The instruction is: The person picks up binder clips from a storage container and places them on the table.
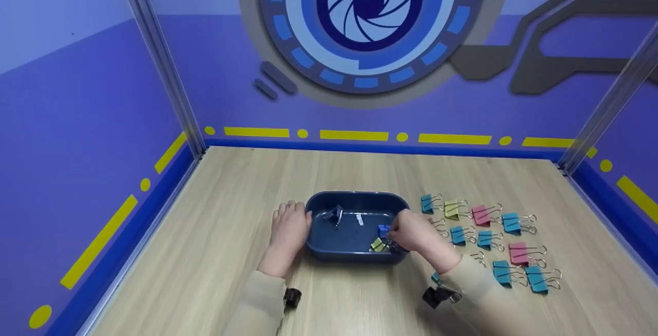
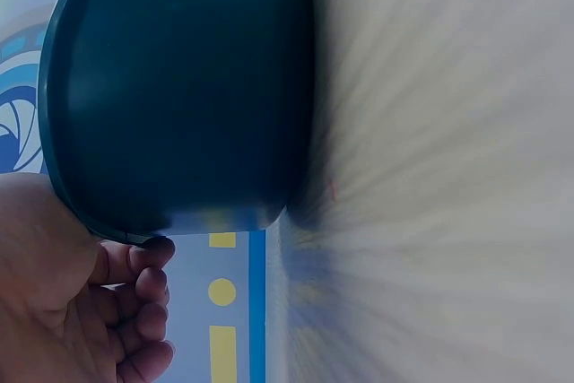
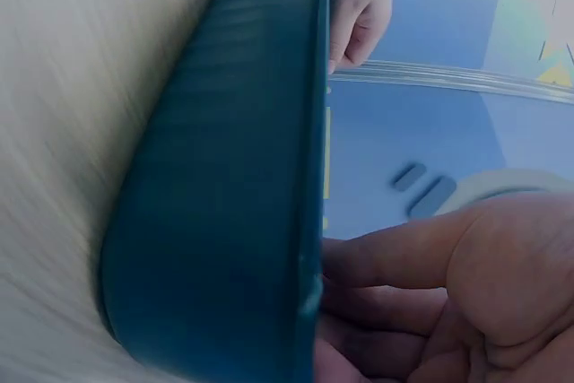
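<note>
A dark blue plastic tub (image 1: 354, 258) sits on the table between both hands. My left hand (image 1: 291, 225) grips its left rim; in the left wrist view the curled fingers (image 2: 148, 284) lie along the outside. The right hand (image 1: 414, 229) reaches over the right rim, fingers bent down inside. Its fingertips are right at a blue binder clip (image 1: 383, 230); whether they pinch it I cannot tell. A yellow binder clip (image 1: 379, 245) lies beside it, and a dark binder clip (image 1: 336, 215) stands towards the tub's left end. In the right wrist view the tub wall hides the fingertips.
Right of the tub, teal, yellow and pink binder clips lie in rough rows, among them a pink clip (image 1: 519, 253) and a teal clip (image 1: 536, 279). The right forearm covers part of them. Blue printed panels (image 1: 216, 79) enclose the wooden table (image 1: 205, 274).
</note>
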`<state>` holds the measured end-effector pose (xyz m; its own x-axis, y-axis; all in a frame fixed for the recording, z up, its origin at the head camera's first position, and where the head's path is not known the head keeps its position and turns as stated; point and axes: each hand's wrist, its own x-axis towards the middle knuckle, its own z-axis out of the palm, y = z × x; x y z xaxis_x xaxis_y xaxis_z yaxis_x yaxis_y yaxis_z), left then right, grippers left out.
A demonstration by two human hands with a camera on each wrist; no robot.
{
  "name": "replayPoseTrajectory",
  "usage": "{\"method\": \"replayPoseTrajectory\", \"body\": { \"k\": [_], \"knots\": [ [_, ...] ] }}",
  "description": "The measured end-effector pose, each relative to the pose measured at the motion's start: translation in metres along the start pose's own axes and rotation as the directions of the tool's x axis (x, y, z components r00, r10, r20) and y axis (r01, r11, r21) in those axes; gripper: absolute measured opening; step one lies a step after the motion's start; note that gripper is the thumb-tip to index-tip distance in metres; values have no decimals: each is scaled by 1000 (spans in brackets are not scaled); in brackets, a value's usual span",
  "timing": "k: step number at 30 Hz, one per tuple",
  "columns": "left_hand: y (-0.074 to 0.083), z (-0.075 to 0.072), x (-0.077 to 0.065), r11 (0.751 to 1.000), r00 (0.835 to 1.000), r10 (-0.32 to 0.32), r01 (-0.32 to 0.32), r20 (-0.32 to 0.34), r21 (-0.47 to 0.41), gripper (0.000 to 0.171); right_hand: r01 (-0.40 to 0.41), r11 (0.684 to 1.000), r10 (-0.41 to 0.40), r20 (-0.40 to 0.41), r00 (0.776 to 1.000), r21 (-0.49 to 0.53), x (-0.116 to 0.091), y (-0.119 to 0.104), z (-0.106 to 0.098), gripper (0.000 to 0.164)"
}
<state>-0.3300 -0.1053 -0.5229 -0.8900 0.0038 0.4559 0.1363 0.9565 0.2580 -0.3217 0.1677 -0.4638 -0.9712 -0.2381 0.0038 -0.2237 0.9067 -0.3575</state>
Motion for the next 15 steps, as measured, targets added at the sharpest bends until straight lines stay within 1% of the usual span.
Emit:
{"method": "replayPoseTrajectory", "body": {
  "k": [2,4,8,11,13,15],
  "knots": [
    [0,0,0,1000,1000,-4,4,6,-4,26,4,1000,-4,-27,1000,12,4,0,5,39],
    [0,0,0,1000,1000,-8,8,14,-10,26,17,999,-15,-57,998,39,8,1,10,38],
    [-1,2,1,1000,1000,-14,14,27,-13,26,45,995,-36,-93,995,88,14,1,19,26],
    [-1,2,1,1000,999,-17,18,38,-14,25,37,994,-29,-80,996,104,18,0,24,20],
    [-1,0,1,1000,999,-18,19,45,-14,25,25,993,-19,-58,998,113,19,-2,27,18],
    [0,0,1,1000,999,-17,17,48,-12,26,12,990,-8,-26,1000,144,21,-4,29,18]
  ]
}}
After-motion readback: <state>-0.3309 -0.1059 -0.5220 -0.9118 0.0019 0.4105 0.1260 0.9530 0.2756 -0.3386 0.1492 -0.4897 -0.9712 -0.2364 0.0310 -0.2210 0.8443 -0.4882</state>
